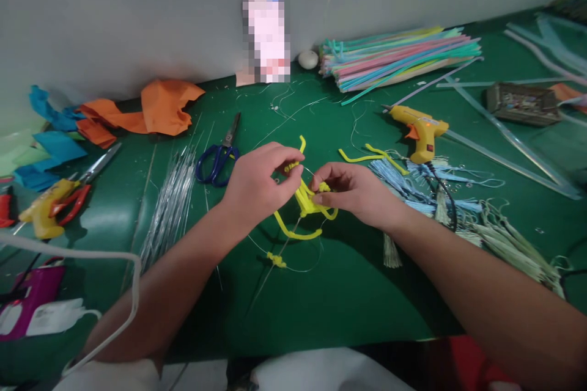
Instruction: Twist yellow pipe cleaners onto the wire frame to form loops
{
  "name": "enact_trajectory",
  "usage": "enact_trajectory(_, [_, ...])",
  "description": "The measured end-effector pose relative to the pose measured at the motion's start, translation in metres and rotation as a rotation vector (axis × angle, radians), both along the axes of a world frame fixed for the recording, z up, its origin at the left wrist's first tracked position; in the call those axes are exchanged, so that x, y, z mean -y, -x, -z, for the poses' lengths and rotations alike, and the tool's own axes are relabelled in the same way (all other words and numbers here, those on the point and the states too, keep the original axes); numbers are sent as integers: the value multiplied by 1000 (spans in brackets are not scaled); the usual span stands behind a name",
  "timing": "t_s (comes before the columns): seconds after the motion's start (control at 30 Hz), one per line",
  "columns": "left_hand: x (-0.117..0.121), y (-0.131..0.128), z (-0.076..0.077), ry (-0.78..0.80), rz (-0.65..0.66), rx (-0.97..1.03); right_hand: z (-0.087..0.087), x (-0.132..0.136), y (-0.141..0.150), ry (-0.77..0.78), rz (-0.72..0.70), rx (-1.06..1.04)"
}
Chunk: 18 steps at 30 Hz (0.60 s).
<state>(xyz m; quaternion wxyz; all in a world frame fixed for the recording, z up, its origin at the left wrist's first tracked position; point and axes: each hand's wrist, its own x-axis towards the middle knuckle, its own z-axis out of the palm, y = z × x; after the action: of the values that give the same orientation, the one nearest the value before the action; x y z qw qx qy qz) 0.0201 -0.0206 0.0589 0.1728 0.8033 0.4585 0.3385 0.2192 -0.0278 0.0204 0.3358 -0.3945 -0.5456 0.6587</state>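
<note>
Both my hands meet over the middle of the green table [348, 293]. Between the fingertips of my left hand [261, 177] is a short yellow coiled pipe cleaner [291, 167]. My right hand [358, 192] pinches a small yellow pipe cleaner knot [323, 187]. A thin wire runs between the two hands. Just below them hangs or lies a yellow pipe cleaner figure [305, 201] with curved limbs; my fingers hide part of it. Nearer to me, another small yellow knot [276, 259] sits on thin wire.
Blue-handled scissors [219, 162] and silvery wires [172, 208] lie left. At right are a yellow glue gun [424, 131], tassels [426, 189] and loose yellow pieces [373, 156]. Behind are a pipe cleaner bundle [398, 61] and a blurred phone [267, 33]. A white cable [132, 256] crosses lower left.
</note>
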Motion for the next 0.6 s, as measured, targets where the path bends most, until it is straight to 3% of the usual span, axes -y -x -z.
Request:
enact_trajectory(0.1, [1,-1,-5,-14,-4,39,1,1,-1,-28,18,-30])
enact_trajectory(0.3, [3,0,-10,205,-50,191,6,1,0,-83,36,-102])
enact_trajectory(0.6, [2,-2,-13,395,-70,342,5,3,0,-68,51,-105])
